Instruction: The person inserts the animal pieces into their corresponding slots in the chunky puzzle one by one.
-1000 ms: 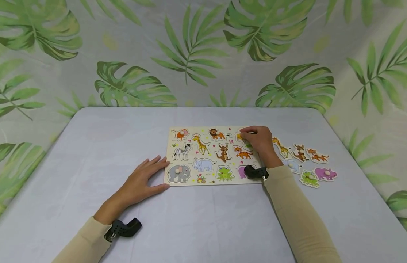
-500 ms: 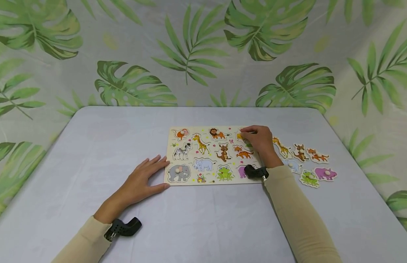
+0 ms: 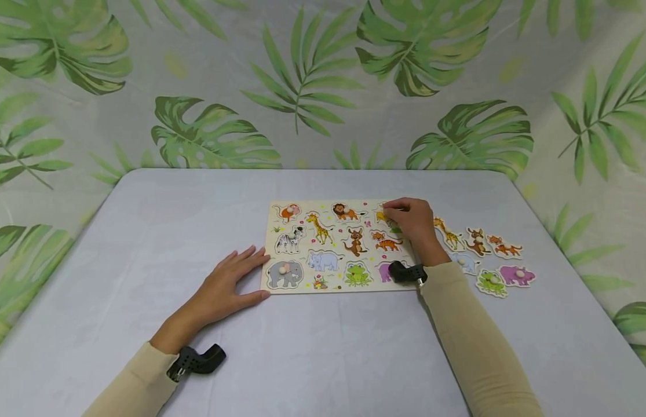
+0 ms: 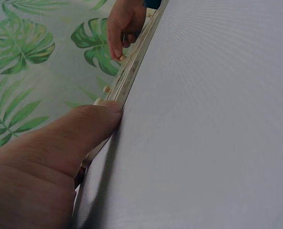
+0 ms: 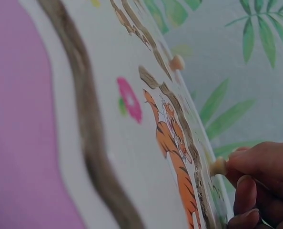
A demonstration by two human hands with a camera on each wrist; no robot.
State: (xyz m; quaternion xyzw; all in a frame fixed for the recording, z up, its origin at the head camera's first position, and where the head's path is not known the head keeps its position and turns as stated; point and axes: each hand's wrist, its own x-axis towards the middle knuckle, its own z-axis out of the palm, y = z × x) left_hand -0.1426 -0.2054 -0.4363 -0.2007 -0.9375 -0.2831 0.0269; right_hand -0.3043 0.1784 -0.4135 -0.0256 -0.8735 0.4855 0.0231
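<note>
A wooden peg puzzle board (image 3: 302, 289) with animal pictures lies flat on the table. My right hand (image 3: 412, 222) is over its far right corner and covers most of a yellow animal puzzle piece (image 3: 380, 216) there. In the right wrist view, thumb and finger pinch that piece's round wooden knob (image 5: 218, 167). My left hand (image 3: 226, 289) lies spread at the board's left edge, fingertips and thumb touching it. The monkey (image 3: 288, 212), lion (image 3: 343, 212), zebra (image 3: 289, 240) and elephant (image 3: 281, 278) pieces sit in the board.
Right of the board lie several loose pieces: a giraffe (image 3: 448, 234), a kangaroo (image 3: 477, 242), a tiger (image 3: 505, 248), a blue rhino-like piece (image 3: 464, 263), a frog (image 3: 491, 284) and a purple hippo (image 3: 517, 276). A leaf-printed cloth (image 3: 302, 75) rises behind the white table (image 3: 323, 353).
</note>
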